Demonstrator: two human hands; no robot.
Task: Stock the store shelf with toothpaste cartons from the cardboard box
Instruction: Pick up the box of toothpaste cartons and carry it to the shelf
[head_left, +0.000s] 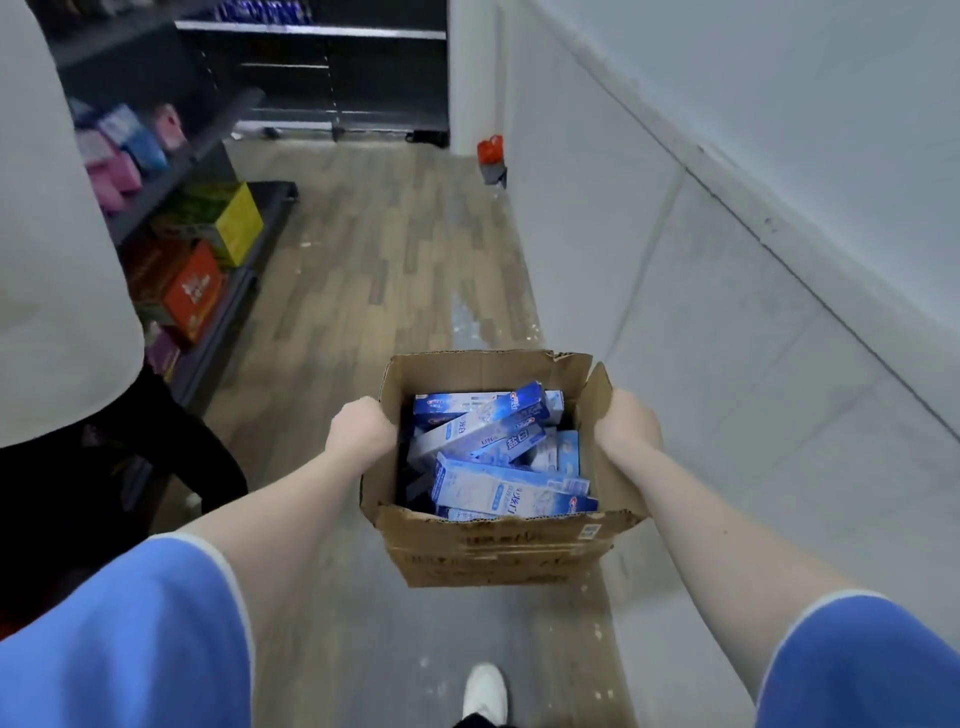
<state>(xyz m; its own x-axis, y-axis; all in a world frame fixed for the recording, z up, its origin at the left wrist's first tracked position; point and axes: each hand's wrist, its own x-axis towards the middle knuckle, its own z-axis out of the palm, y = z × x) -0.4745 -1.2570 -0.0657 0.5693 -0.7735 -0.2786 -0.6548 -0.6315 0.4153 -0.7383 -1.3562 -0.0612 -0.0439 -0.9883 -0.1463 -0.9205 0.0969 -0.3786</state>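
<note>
cardboard box (498, 551) between both hands (363, 428)

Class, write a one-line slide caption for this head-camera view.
Both hands, left and right, grip an open cardboard box of toothpaste cartons.

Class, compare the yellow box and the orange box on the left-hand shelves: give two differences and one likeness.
The yellow box sits farther along the aisle; the orange box sits nearer the camera. The yellow box has a green side; the orange box shows white print. Both rest on the low dark shelving.
</note>
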